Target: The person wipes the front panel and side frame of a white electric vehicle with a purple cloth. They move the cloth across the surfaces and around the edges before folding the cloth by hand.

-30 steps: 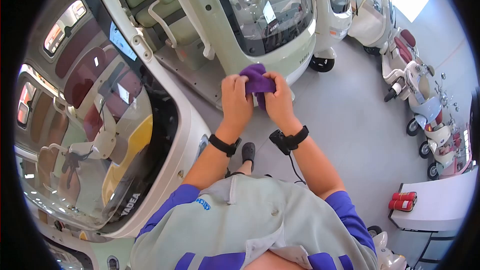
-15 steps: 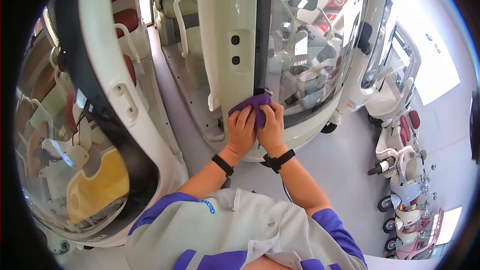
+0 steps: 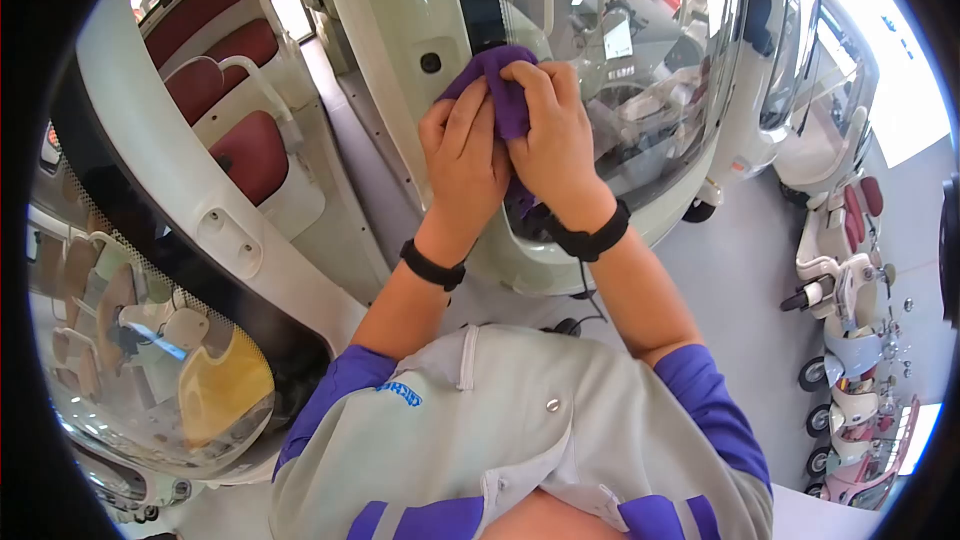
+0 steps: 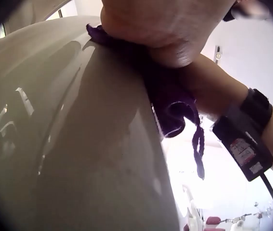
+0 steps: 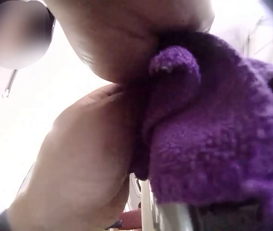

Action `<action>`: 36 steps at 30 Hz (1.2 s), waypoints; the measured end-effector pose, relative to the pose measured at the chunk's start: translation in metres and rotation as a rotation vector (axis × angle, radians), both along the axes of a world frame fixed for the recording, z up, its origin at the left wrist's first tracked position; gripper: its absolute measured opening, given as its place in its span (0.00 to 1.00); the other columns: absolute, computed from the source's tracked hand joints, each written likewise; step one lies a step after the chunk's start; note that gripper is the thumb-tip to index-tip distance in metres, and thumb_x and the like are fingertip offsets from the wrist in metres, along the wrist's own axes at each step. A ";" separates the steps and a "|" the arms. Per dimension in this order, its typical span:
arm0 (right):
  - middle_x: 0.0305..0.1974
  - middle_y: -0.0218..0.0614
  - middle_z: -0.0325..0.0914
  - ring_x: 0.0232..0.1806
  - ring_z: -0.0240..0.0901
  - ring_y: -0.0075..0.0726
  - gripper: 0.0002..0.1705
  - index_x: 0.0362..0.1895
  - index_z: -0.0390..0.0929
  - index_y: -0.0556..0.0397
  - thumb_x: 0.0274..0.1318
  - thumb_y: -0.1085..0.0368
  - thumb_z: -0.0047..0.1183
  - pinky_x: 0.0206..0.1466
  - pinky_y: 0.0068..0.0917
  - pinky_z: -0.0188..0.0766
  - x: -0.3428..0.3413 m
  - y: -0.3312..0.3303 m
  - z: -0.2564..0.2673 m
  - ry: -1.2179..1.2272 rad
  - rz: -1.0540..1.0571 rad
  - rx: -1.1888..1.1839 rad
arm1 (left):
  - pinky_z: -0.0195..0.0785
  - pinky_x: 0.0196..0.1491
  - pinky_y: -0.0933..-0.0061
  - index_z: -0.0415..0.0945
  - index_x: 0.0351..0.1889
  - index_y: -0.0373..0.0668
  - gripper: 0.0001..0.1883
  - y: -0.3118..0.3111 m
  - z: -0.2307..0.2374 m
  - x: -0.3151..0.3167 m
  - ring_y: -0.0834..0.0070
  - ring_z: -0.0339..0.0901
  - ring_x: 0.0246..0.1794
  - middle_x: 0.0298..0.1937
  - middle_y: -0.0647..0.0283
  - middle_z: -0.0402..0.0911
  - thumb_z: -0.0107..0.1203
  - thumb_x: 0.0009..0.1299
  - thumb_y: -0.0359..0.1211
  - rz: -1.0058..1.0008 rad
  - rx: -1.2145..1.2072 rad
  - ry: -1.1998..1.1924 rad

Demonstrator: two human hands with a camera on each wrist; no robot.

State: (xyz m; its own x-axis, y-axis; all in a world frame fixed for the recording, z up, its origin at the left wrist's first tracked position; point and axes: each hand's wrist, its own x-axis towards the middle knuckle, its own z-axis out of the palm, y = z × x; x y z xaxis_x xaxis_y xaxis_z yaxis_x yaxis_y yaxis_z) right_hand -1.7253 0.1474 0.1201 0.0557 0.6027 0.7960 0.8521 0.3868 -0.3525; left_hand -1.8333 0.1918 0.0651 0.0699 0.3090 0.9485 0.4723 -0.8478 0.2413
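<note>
A purple cloth (image 3: pixel 490 70) lies bunched against the pale green front pillar (image 3: pixel 395 30) of a vehicle, beside its windshield. Both hands are on it, side by side and touching. The left hand (image 3: pixel 465 155) presses the cloth with bent fingers resting on it. Curled over the cloth's right part, the right hand (image 3: pixel 555 140) grips a fold. In the left wrist view the cloth (image 4: pixel 170 101) hangs over the panel's edge with a loose strip below. The right wrist view shows the fuzzy cloth (image 5: pixel 218 134) close up; the fingertips are hidden there.
A white vehicle (image 3: pixel 190 160) with dark red seats (image 3: pixel 255 155) stands at the left. The green vehicle's curved windshield (image 3: pixel 640 90) is right of the hands. Scooters (image 3: pixel 850 330) line the far right on a grey floor (image 3: pixel 735 290). A cable hangs from the right wrist.
From in front of the body, the hands and cloth have moved onto the vehicle's pillar, then farther up it. The view has come closer to the green vehicle.
</note>
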 end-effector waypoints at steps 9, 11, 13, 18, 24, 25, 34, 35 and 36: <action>0.46 0.41 0.70 0.45 0.75 0.52 0.22 0.50 0.77 0.44 0.47 0.71 0.61 0.43 0.41 0.76 0.025 -0.083 -0.130 0.127 0.003 -0.256 | 0.61 0.54 0.60 0.81 0.49 0.40 0.18 -0.057 -0.139 -0.012 0.61 0.69 0.50 0.59 0.62 0.80 0.57 0.60 0.31 -0.125 0.014 0.294; 0.47 0.41 0.70 0.45 0.75 0.52 0.23 0.51 0.77 0.43 0.47 0.71 0.61 0.43 0.42 0.76 0.032 -0.105 -0.158 0.198 -0.013 -0.327 | 0.61 0.51 0.61 0.81 0.47 0.41 0.17 -0.069 -0.157 -0.010 0.63 0.69 0.48 0.58 0.64 0.80 0.58 0.59 0.31 -0.193 0.026 0.391; 0.47 0.41 0.70 0.46 0.75 0.53 0.24 0.51 0.76 0.43 0.47 0.71 0.61 0.43 0.42 0.76 0.040 -0.123 -0.183 0.248 -0.028 -0.404 | 0.60 0.49 0.61 0.82 0.45 0.42 0.16 -0.080 -0.165 -0.007 0.65 0.70 0.46 0.56 0.67 0.81 0.59 0.57 0.31 -0.246 0.043 0.494; 0.50 0.42 0.70 0.46 0.76 0.55 0.25 0.52 0.75 0.42 0.46 0.72 0.61 0.44 0.43 0.76 0.074 -0.151 -0.210 0.201 -0.129 -0.483 | 0.61 0.47 0.64 0.82 0.49 0.41 0.19 -0.108 -0.171 0.028 0.72 0.75 0.51 0.55 0.66 0.81 0.56 0.60 0.33 -0.242 0.041 0.719; 0.51 0.42 0.71 0.46 0.76 0.58 0.24 0.53 0.74 0.43 0.50 0.74 0.58 0.45 0.44 0.76 0.130 -0.170 -0.208 0.363 -0.329 -0.573 | 0.63 0.55 0.65 0.78 0.55 0.34 0.21 -0.127 -0.163 0.106 0.65 0.73 0.57 0.61 0.57 0.78 0.54 0.65 0.34 -0.346 -0.108 0.840; 0.51 0.42 0.71 0.46 0.76 0.58 0.24 0.53 0.74 0.43 0.51 0.74 0.57 0.45 0.45 0.76 0.143 -0.171 -0.209 0.380 -0.344 -0.571 | 0.63 0.56 0.62 0.76 0.57 0.32 0.23 -0.129 -0.164 0.121 0.62 0.72 0.59 0.62 0.54 0.76 0.54 0.64 0.32 -0.389 -0.151 0.837; 0.52 0.48 0.70 0.50 0.73 0.64 0.25 0.56 0.71 0.47 0.53 0.76 0.54 0.50 0.47 0.74 0.285 -0.168 -0.208 0.510 -0.432 -0.559 | 0.61 0.64 0.54 0.72 0.60 0.28 0.25 -0.133 -0.143 0.273 0.53 0.66 0.66 0.68 0.48 0.70 0.52 0.64 0.28 -0.524 -0.369 0.919; 0.52 0.49 0.69 0.50 0.73 0.64 0.24 0.56 0.71 0.47 0.53 0.76 0.54 0.50 0.47 0.74 0.297 -0.165 -0.208 0.522 -0.442 -0.559 | 0.62 0.63 0.55 0.72 0.60 0.27 0.24 -0.130 -0.138 0.285 0.53 0.66 0.66 0.68 0.48 0.71 0.50 0.65 0.28 -0.527 -0.368 0.927; 0.53 0.50 0.69 0.49 0.74 0.65 0.23 0.57 0.71 0.47 0.55 0.74 0.54 0.50 0.48 0.74 0.313 -0.164 -0.208 0.508 -0.444 -0.564 | 0.62 0.63 0.56 0.72 0.59 0.26 0.23 -0.128 -0.136 0.302 0.53 0.66 0.65 0.68 0.47 0.71 0.49 0.66 0.28 -0.529 -0.368 0.933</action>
